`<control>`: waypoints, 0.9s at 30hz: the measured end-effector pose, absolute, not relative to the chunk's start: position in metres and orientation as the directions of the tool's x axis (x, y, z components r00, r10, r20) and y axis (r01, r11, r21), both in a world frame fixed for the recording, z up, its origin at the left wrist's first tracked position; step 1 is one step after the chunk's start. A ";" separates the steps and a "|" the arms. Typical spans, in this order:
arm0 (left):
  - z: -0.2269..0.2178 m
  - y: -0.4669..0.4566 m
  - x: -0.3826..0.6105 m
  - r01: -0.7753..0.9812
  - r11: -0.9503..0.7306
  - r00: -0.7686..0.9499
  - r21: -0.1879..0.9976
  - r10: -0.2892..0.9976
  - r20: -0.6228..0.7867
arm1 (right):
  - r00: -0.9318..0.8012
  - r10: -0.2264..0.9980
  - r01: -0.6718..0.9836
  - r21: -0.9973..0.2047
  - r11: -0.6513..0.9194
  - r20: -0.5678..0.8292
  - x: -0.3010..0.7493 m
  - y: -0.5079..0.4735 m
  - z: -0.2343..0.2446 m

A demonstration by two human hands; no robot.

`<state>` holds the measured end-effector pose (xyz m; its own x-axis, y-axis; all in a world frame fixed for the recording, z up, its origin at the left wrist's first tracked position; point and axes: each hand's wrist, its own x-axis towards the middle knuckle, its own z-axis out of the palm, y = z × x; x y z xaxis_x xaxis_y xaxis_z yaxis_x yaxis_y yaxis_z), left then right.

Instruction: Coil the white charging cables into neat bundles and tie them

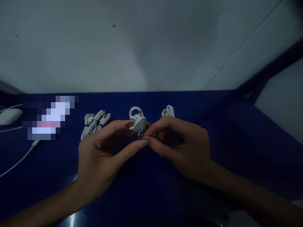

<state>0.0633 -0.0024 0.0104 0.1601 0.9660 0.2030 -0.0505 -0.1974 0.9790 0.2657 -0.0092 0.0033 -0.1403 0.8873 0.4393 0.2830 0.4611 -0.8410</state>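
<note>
A coiled white cable point(138, 122) with orange bits showing at its connectors is held up in the middle of the head view. My left hand point(101, 157) is closed around its left side, thumb stretched along the front towards the tie. With thumb and index finger pressed together, my right hand point(182, 145) pinches at a thin black twist tie point(141, 135) around the lower part of the coil. The fingertips of both hands nearly meet there. The far side of the coil is hidden behind my fingers.
Several tied white cables point(93, 123) lie on the blue table point(146, 198) behind my left hand. Another white cable point(168, 110) lies partly hidden behind my right hand. At left are a white mouse point(10, 116) and a blurred-out device point(50, 121) with a cord. A pale wall point(94, 56) rises behind.
</note>
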 end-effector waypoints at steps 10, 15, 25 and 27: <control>0.012 0.002 0.060 -0.021 -0.176 0.156 0.984 0.972 0.178 | -0.141 0.918 0.185 -0.901 0.393 0.372 0.265 -0.009 0.004; 0.010 0.004 0.057 -0.007 -0.150 0.189 0.989 0.971 0.149 | -0.124 0.915 0.212 -0.891 0.402 0.384 0.263 -0.009 0.007; 0.012 0.008 0.059 -0.009 -0.112 0.213 0.994 0.971 0.111 | -0.120 0.881 0.195 -0.859 0.473 0.458 0.260 -0.008 0.006; 0.013 0.008 0.059 -0.013 -0.087 0.205 0.996 0.975 0.088 | -0.122 0.870 0.216 -0.843 0.492 0.477 0.260 -0.008 0.006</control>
<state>0.0594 0.0083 0.0126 0.2045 0.9749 0.0878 -0.0128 -0.0871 0.9961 0.2600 -0.0078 0.0058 -0.1224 0.8704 0.4769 0.2161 0.4924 -0.8431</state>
